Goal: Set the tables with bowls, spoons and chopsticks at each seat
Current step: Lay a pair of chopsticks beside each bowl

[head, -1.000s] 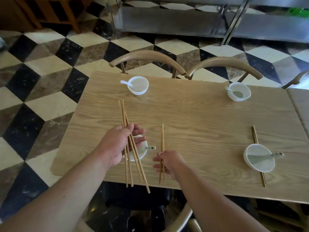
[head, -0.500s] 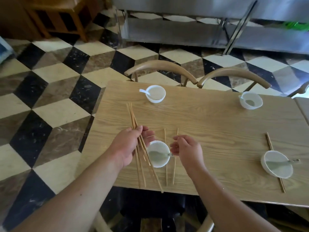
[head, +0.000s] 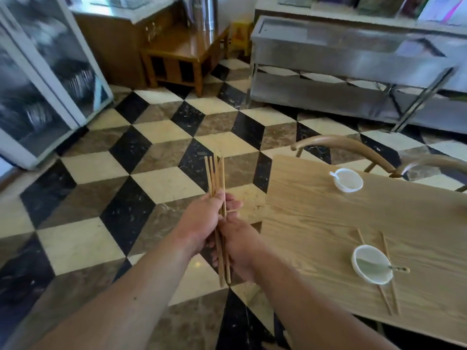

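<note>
Over the floor, left of the wooden table [head: 316, 218], my left hand [head: 202, 218] grips a bundle of several wooden chopsticks [head: 214, 173] that point away from me. My right hand [head: 240, 246] holds the lower part of the same bundle. On the table, a near white bowl [head: 371, 263] with a spoon [head: 396, 268] lies over a pair of chopsticks [head: 385, 246]. A far white bowl [head: 348, 180] holds a white spoon [head: 334, 175].
Two curved wooden chair backs [head: 346, 147] stand at the table's far side. A steel counter [head: 353, 79] runs along the back right, a wooden side table [head: 182, 56] stands at the back, and a glass-door cabinet [head: 40, 79] is on the left. The floor is checkered tile [head: 126, 173].
The view has swung left, away from the table. My right hand left the pair of chopsticks by the near bowl and joined my left hand on the bundle, now over the floor.
</note>
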A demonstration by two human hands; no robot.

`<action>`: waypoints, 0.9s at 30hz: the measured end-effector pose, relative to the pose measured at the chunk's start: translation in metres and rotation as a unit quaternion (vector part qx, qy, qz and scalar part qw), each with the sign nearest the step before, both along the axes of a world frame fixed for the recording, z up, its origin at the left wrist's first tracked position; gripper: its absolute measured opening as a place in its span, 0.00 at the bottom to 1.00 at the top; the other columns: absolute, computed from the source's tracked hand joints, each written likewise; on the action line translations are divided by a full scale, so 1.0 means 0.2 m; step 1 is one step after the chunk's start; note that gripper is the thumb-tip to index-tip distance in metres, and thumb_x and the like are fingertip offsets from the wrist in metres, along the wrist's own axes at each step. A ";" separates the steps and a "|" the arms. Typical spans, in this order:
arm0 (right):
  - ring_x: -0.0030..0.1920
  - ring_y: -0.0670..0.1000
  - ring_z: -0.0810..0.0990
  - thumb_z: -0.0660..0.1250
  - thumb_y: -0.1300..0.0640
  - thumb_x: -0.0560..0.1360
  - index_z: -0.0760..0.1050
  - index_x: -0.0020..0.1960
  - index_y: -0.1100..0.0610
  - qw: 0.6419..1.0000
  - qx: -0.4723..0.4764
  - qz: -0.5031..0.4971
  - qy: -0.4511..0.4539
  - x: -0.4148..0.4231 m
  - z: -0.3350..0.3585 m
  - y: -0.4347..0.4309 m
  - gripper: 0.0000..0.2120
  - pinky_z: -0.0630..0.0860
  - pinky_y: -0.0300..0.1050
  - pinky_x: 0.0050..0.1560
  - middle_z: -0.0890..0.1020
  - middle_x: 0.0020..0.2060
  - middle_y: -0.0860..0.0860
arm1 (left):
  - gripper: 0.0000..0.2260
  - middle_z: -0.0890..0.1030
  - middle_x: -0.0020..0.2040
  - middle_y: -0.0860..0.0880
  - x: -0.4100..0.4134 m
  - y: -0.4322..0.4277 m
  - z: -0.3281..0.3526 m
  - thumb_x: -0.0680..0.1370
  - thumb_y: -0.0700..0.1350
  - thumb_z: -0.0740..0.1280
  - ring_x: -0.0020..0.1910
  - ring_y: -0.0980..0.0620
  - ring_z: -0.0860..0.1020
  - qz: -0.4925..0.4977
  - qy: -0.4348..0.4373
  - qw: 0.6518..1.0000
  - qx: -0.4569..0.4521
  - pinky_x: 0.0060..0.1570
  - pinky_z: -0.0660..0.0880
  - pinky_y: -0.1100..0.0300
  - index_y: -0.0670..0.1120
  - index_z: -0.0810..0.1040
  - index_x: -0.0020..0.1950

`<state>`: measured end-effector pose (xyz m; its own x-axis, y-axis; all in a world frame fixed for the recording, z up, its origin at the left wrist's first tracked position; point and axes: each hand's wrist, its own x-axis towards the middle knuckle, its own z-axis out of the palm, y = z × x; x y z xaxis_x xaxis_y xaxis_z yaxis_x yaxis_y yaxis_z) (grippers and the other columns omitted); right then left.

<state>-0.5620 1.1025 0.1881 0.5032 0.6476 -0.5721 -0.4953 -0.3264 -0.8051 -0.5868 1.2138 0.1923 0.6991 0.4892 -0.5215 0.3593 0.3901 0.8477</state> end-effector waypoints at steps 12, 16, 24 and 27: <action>0.30 0.48 0.68 0.58 0.48 0.89 0.76 0.53 0.57 0.999 -0.014 -0.020 0.035 0.03 -0.02 0.57 0.15 0.68 0.45 0.34 0.75 0.32 0.50 | 0.15 0.90 0.44 0.47 -0.16 0.64 0.06 0.86 0.51 0.67 0.43 0.56 0.88 -0.087 0.035 0.988 0.120 0.33 0.79 0.71 0.43 0.88 0.52; 0.29 0.49 0.71 0.56 0.49 0.89 0.77 0.55 0.57 1.000 0.012 -0.004 0.024 0.19 -0.07 0.66 0.16 0.71 0.45 0.34 0.77 0.32 0.51 | 0.13 0.90 0.46 0.46 0.04 0.78 0.03 0.85 0.51 0.69 0.49 0.49 0.88 -0.132 0.063 0.979 0.140 0.35 0.79 0.68 0.44 0.89 0.52; 0.42 0.54 0.82 0.59 0.45 0.88 0.78 0.65 0.62 0.998 0.038 -0.022 0.049 0.90 -0.24 0.85 0.21 0.82 0.51 0.49 0.84 0.45 0.56 | 0.14 0.90 0.47 0.43 0.82 1.09 -0.09 0.81 0.55 0.73 0.50 0.45 0.87 -0.226 0.101 0.950 0.190 0.56 0.82 0.49 0.46 0.91 0.47; 0.41 0.54 0.84 0.58 0.47 0.89 0.77 0.66 0.62 0.995 0.055 -0.035 0.072 1.16 -0.22 0.93 0.19 0.85 0.49 0.45 0.85 0.44 0.57 | 0.14 0.90 0.45 0.43 1.10 1.19 -0.10 0.80 0.54 0.74 0.47 0.46 0.87 -0.240 0.105 0.948 0.183 0.54 0.82 0.51 0.46 0.90 0.45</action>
